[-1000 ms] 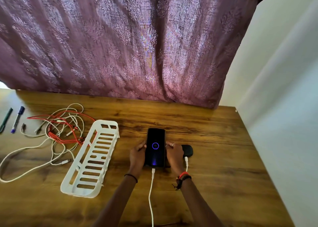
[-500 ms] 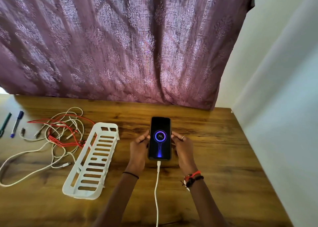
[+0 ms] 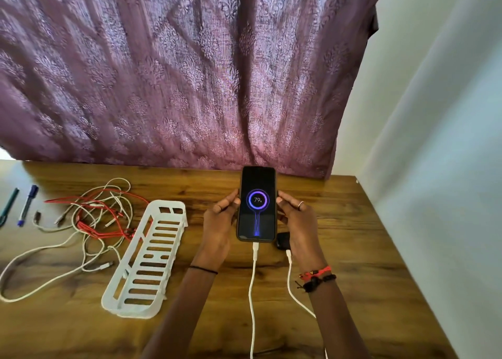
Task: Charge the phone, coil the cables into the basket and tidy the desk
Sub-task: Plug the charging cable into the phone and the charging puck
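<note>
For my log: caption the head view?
Left hand and right hand hold charging phone; cables lie tangled beside basket.

Left hand (image 3: 217, 222): thin black wrist band (image 3: 203, 269). Right hand (image 3: 298, 222): silver ring (image 3: 300, 204), red cord bracelet (image 3: 317, 271), black beaded bracelet (image 3: 319, 280).

Phone (image 3: 257, 203), screen lit with a charging ring reading 79, gripped by its side edges between left hand (image 3: 220, 222) and right hand (image 3: 296, 220). White charging cable (image 3: 253, 282) in its bottom port. Small black device (image 3: 283, 240) beside it, with second white cable (image 3: 289, 277). White slotted basket (image 3: 133, 311), tangled red and white cables (image 3: 92, 217), blue marker (image 3: 27, 205), green pen (image 3: 9, 205), all on wooden desk (image 3: 353, 236). Purple curtain (image 3: 176, 73) behind.
</note>
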Tool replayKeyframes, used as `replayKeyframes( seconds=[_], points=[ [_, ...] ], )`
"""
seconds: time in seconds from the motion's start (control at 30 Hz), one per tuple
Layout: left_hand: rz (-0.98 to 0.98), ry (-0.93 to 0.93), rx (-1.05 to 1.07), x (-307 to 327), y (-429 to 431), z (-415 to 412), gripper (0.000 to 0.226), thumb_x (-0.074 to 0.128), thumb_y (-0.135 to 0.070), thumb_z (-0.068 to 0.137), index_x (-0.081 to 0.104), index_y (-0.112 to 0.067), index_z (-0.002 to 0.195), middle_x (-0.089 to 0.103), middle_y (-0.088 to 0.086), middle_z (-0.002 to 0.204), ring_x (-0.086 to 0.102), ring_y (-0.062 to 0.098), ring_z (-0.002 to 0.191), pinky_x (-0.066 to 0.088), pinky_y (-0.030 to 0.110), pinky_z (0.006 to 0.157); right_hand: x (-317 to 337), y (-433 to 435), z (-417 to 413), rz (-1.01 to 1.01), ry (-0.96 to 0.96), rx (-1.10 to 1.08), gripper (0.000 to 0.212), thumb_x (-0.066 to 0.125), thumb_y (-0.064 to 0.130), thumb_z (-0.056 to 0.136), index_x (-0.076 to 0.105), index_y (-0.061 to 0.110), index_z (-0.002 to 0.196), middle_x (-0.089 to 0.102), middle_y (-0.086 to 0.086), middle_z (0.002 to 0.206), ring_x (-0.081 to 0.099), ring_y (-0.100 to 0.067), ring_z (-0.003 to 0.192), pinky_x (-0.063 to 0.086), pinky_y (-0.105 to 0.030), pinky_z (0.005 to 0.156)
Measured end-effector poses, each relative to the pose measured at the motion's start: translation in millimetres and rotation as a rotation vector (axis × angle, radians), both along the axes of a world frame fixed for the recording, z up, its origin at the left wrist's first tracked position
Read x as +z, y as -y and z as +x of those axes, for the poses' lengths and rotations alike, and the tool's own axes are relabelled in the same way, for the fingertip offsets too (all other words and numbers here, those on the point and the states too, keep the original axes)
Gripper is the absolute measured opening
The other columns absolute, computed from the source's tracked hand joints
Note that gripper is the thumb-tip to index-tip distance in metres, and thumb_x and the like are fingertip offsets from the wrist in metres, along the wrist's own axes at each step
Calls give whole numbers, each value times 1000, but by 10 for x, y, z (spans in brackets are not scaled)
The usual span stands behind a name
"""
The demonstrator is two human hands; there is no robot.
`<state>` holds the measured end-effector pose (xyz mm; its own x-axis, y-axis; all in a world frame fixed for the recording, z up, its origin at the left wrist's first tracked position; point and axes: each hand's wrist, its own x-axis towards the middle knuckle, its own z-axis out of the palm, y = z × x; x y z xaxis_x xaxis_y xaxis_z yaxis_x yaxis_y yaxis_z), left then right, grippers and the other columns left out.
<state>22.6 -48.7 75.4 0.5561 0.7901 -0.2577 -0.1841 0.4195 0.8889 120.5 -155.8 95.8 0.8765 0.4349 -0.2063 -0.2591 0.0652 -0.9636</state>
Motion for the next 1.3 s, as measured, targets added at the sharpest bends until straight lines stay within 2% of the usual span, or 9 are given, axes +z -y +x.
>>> replayKeyframes(
  seconds=[0.13,0.3,0.4,0.53,0.77,0.87,1.0,1.2,1.3],
  points=[
    [9,21,-12,106,29,-23,28,55,-6,91,63,-10,117,70,0,105,67,10,94,55,17,60,97,43,-20,26,38,10,24,58,4,89,66,7,112,70,6,86,69,0,67,53,-13,55],
    [34,21,-20,197,52,-49,30,53,-6,92,60,-8,121,66,6,119,63,19,109,53,29,82,162,72,-38,41,66,-2,23,59,4,89,68,8,109,71,5,85,69,-2,69,54,-15,57],
    [45,31,-23,243,71,-67,30,52,-5,92,60,-8,121,66,7,120,62,20,110,53,33,87,193,81,-46,45,81,-2,22,60,5,88,68,9,108,72,2,89,70,-3,73,53,-14,57],
    [67,20,-23,288,86,-80,31,52,-4,92,59,-6,123,65,10,121,62,24,112,49,41,98,217,87,-44,24,103,-3,22,62,8,87,69,10,108,72,-4,102,69,-15,92,56,-25,76],
    [74,36,-16,299,92,-103,32,53,-4,92,59,-5,123,65,10,121,61,24,112,52,32,88,210,92,-59,14,111,-8,22,63,10,87,70,13,107,73,-2,102,69,-12,93,54,-22,72],
    [84,32,-31,280,95,-110,32,53,-6,92,60,-7,123,65,8,121,61,22,113,52,35,92,199,99,-67,14,111,-23,21,62,9,87,69,12,106,72,-2,102,69,-13,93,56,-25,76],
    [87,21,-31,223,87,-111,30,53,-7,92,62,-9,120,66,7,120,62,21,111,53,32,85,163,103,-73,18,111,-12,23,61,6,88,68,8,110,72,0,95,70,-9,82,55,-19,61],
    [86,-22,-25,87,81,-109,29,53,-8,92,61,-9,120,66,7,118,63,20,108,53,27,78,26,82,-86,-17,72,-11,24,60,6,88,67,8,111,71,-1,97,68,-7,79,53,-15,58],
    [79,-66,-6,2,91,-115,30,54,-9,92,60,-10,121,66,5,117,62,18,107,53,27,81,-72,63,-85,-44,49,-10,24,60,7,88,67,8,111,70,-5,106,68,-15,92,56,-23,71]
  ],
)
